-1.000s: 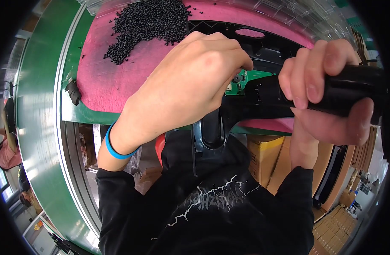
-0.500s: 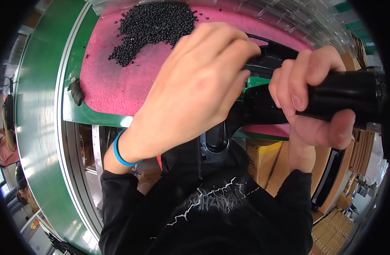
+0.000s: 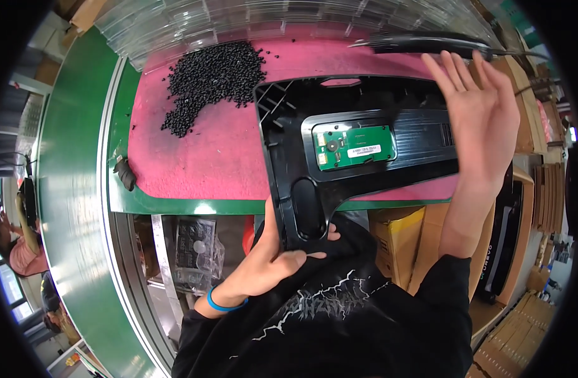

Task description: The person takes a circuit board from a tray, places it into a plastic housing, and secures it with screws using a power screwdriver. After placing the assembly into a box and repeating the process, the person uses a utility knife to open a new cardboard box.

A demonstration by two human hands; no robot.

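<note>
My left hand (image 3: 270, 261) grips the near end of a black plastic housing (image 3: 390, 183), thumb on one side and fingertips showing on the other. Set into the housing is a green circuit board (image 3: 380, 135) with a white label. My right hand (image 3: 481, 107) is open over the housing's right end, its fingers stretched out away from me. Just beyond those fingertips is a black electric screwdriver (image 3: 421, 43), bit toward the left. Small black screws (image 3: 213, 75) lie heaped on the pink mat (image 3: 175, 167), left of the housing.
Clear plastic trays (image 3: 238, 22) line the far side of the mat. A small dark lump (image 3: 124, 174) lies by the mat's left edge. Cardboard boxes (image 3: 396, 246) stand below the table's edge at right. A person (image 3: 28, 249) is at the far left, beyond the green surface (image 3: 72, 170).
My right hand has let go of the screwdriver, which is now farther back. My left hand has come down from above the housing to its near end, uncovering the circuit board.
</note>
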